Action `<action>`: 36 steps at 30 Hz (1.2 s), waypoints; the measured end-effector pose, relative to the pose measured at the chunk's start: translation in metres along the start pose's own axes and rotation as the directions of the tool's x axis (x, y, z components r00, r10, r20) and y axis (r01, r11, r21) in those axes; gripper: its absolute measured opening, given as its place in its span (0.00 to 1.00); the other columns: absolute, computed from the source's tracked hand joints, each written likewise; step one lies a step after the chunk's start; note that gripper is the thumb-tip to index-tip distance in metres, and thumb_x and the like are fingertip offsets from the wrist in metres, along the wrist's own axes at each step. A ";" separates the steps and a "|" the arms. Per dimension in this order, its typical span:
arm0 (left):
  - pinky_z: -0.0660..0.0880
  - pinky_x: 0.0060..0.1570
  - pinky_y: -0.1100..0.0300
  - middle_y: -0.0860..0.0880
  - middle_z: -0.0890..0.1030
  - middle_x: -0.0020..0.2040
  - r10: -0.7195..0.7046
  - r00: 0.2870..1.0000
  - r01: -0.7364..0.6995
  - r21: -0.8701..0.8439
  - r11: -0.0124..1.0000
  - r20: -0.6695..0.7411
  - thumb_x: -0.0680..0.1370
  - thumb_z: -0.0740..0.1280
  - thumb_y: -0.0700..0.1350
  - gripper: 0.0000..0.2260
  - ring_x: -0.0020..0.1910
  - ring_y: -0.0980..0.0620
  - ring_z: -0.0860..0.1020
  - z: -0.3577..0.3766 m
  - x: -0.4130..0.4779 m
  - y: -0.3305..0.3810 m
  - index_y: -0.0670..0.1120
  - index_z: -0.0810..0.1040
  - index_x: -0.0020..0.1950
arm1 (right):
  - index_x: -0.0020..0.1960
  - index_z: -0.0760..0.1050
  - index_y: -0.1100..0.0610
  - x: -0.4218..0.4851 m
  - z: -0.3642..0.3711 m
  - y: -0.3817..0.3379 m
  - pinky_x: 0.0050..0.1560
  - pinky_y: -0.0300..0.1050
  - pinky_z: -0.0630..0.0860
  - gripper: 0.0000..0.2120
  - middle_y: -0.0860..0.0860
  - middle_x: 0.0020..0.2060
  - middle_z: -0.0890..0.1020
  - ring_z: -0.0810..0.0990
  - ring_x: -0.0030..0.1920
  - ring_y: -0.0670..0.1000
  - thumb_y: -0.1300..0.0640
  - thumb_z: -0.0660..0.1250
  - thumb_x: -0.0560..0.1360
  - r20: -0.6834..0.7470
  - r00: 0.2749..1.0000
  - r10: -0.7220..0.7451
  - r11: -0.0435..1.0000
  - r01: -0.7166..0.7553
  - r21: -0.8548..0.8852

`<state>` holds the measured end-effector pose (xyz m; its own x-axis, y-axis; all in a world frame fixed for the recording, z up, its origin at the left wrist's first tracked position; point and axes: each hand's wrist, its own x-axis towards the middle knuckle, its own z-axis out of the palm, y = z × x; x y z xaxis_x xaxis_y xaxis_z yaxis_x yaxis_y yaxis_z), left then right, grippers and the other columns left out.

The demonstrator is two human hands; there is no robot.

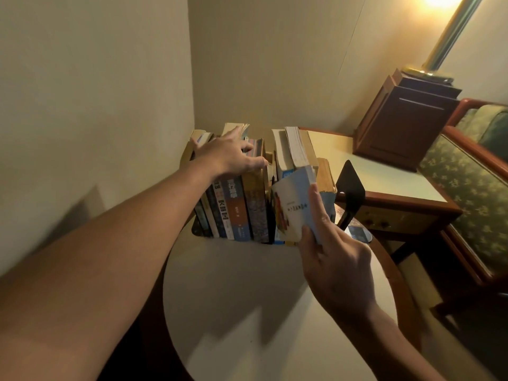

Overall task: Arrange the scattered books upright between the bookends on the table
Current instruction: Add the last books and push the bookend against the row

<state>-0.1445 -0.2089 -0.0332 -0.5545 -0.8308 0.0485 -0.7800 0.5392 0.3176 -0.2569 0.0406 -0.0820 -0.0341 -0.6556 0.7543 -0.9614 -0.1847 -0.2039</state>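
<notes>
Right hand [335, 259] pinches the paperback [294, 204] at its lower corner; the book is tilted, near the black bookend [350, 188]. Left hand [231, 155], fingers spread, presses the standing row [242, 210] farther from the bookend. Paperback likely light and flexible: grip near the spine.

Dim, warm room — lamp [437, 0] glares top right, soft shadows cross the table [233, 298], edges bowed, slight blur
</notes>
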 end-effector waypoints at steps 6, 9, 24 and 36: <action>0.44 0.72 0.26 0.55 0.48 0.83 -0.003 1.000 0.004 0.033 0.999 -0.009 0.73 0.57 0.76 0.35 0.81 0.42 0.55 0.007 0.010 -0.009 0.61 0.69 0.75 | 0.76 0.60 0.63 0.007 0.024 0.000 0.50 0.40 0.74 0.28 0.62 0.59 0.82 0.84 0.55 0.58 0.64 0.65 0.79 -0.019 0.999 -0.041 0.999 0.041 -0.019; 0.48 0.72 0.26 0.55 0.49 0.83 0.008 1.000 -0.008 0.030 1.000 -0.011 0.70 0.54 0.78 0.38 0.80 0.42 0.56 0.009 0.011 -0.011 0.61 0.70 0.75 | 0.77 0.58 0.63 0.015 0.036 0.000 0.47 0.44 0.79 0.25 0.63 0.60 0.81 0.85 0.53 0.60 0.62 0.60 0.81 -0.013 0.998 -0.066 0.998 0.066 0.006; 0.47 0.73 0.32 0.56 0.48 0.83 -0.018 1.000 0.018 0.021 1.000 -0.008 0.75 0.58 0.74 0.33 0.81 0.44 0.54 0.006 0.009 -0.008 0.60 0.69 0.75 | 0.78 0.58 0.57 -0.009 0.023 -0.022 0.51 0.51 0.81 0.23 0.62 0.65 0.78 0.82 0.60 0.57 0.61 0.58 0.84 -0.042 0.989 -0.143 0.989 0.145 0.031; 0.43 0.71 0.24 0.55 0.49 0.83 0.006 1.000 -0.005 0.033 0.999 -0.026 0.72 0.55 0.77 0.35 0.81 0.44 0.55 0.010 0.013 -0.013 0.62 0.70 0.74 | 0.76 0.64 0.63 0.006 0.044 0.001 0.52 0.45 0.78 0.23 0.61 0.65 0.79 0.84 0.57 0.57 0.61 0.60 0.83 -0.065 0.997 -0.035 0.999 0.037 0.033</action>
<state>-0.1441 -0.2250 -0.0464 -0.5516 -0.8307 0.0755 -0.7860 0.5479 0.2863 -0.2461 0.0043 -0.1056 -0.0182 -0.5998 0.7999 -0.9524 -0.2331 -0.1964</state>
